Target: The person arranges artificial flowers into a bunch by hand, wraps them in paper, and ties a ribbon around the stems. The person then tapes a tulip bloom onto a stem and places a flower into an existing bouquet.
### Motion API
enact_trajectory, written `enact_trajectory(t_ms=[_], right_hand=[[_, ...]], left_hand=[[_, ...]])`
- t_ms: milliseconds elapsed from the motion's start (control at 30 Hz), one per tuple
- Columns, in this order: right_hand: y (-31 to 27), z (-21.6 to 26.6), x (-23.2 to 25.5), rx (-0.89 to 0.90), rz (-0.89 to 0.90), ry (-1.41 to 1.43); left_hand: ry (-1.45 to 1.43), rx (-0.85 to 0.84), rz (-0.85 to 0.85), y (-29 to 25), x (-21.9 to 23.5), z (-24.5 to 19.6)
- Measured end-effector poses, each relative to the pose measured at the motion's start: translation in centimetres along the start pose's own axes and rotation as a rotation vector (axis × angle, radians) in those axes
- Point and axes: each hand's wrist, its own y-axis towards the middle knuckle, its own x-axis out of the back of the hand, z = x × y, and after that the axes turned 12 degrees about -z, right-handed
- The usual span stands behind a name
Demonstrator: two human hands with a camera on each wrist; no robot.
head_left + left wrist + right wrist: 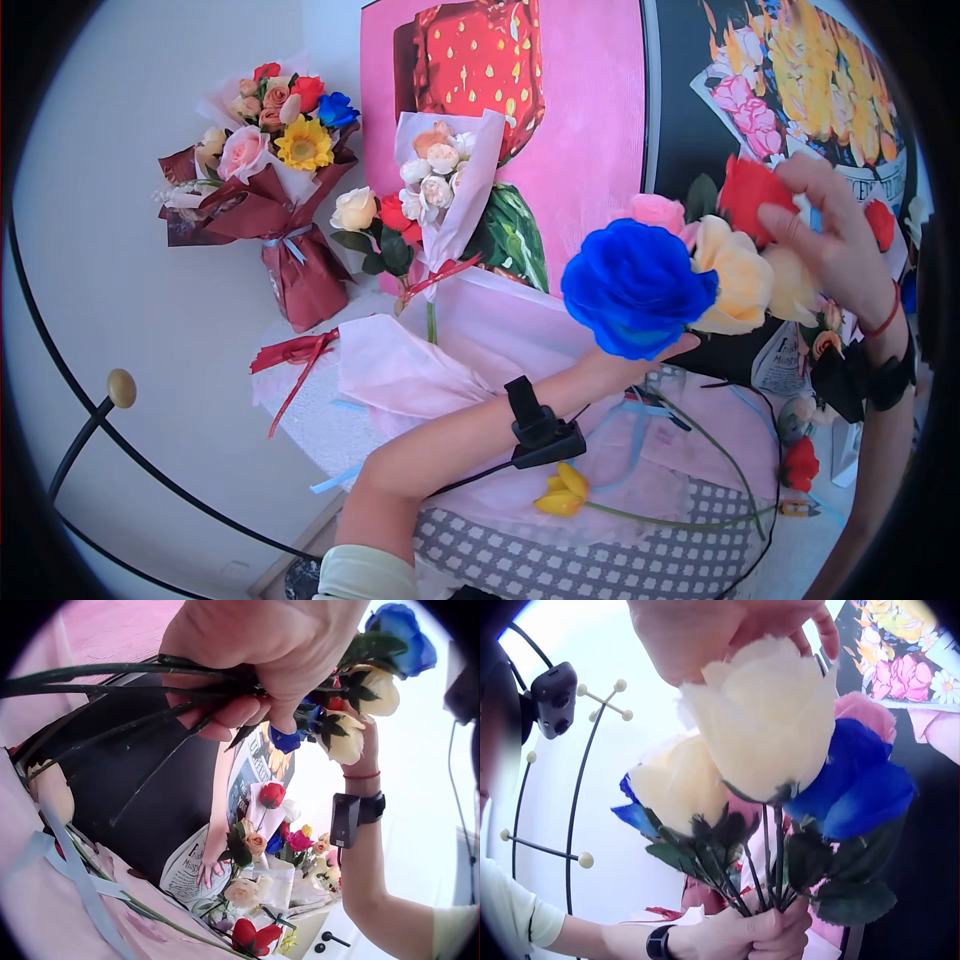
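My left hand (622, 374) grips a bunch of artificial roses by their green stems (142, 691), fingers wrapped round them below the blossoms. A large blue rose (638, 288) faces the head camera, with a cream rose (733, 275) beside it and a pink rose (657, 212) behind. My right hand (842, 238) is at the top right of the bunch, thumb and fingers curled at the side of a red rose (748, 200). In the right wrist view, a pale cream rose (765, 720) covers part of that hand.
A yellow tulip (562, 490) lies on pink wrapping paper (420, 365) over a grey patterned cloth (580, 555). A burgundy-wrapped bouquet (300, 275) and a white-wrapped bouquet (437, 185) stand at the left. Painted panels (600, 130) rise behind. Blue ribbon (82, 874) trails across the paper.
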Motion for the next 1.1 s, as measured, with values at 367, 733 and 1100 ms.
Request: enact_trajectory(t_ms=[367, 733, 1100], right_hand=[[-0.6, 1.9, -0.7, 0.291, 0.291, -0.244], [-5.6, 0.1, -1.2, 0.025, -0.32, 0.138], [-9.2, 1.4, -3.4, -0.191, -0.102, 0.155]], left_hand=[[0.152, -0.519, -0.069, 0.3, 0.2, 0.8], [0.064, -0.103, -0.232, 0.3, 0.9, -1.6], [0.277, 0.033, -0.204, -0.2, 1.4, -2.2]])
